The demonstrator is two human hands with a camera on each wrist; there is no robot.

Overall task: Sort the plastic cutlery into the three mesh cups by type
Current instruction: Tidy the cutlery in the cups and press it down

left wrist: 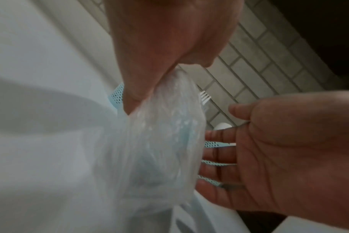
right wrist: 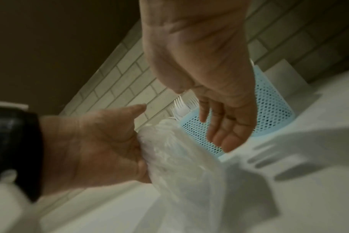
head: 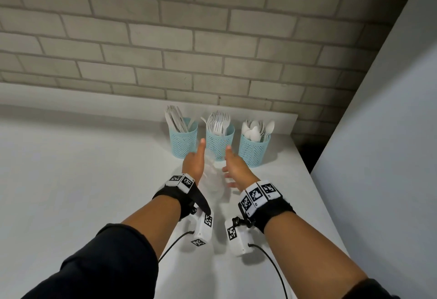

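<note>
Three blue mesh cups stand by the brick wall: the left cup (head: 183, 140) holds knives (head: 176, 119), the middle cup (head: 220, 143) (right wrist: 269, 113) holds forks (head: 218, 121), and the right cup (head: 253, 152) holds spoons (head: 256, 128). Just in front of them, a crumpled clear plastic bag (head: 214, 180) (left wrist: 159, 141) (right wrist: 179, 157) hangs between my hands. My left hand (head: 194, 164) (left wrist: 159, 39) (right wrist: 90, 141) grips its bunched top, thumb pointing up. To the bag's right, my right hand (head: 234, 168) (left wrist: 279, 149) (right wrist: 209, 63) has straight, spread fingers and holds nothing.
The white table (head: 94, 168) runs wide to the left and ends near the right cup. A pale wall panel (head: 390, 133) rises close on the right. Cables trail from both wrist cameras along the table's near part.
</note>
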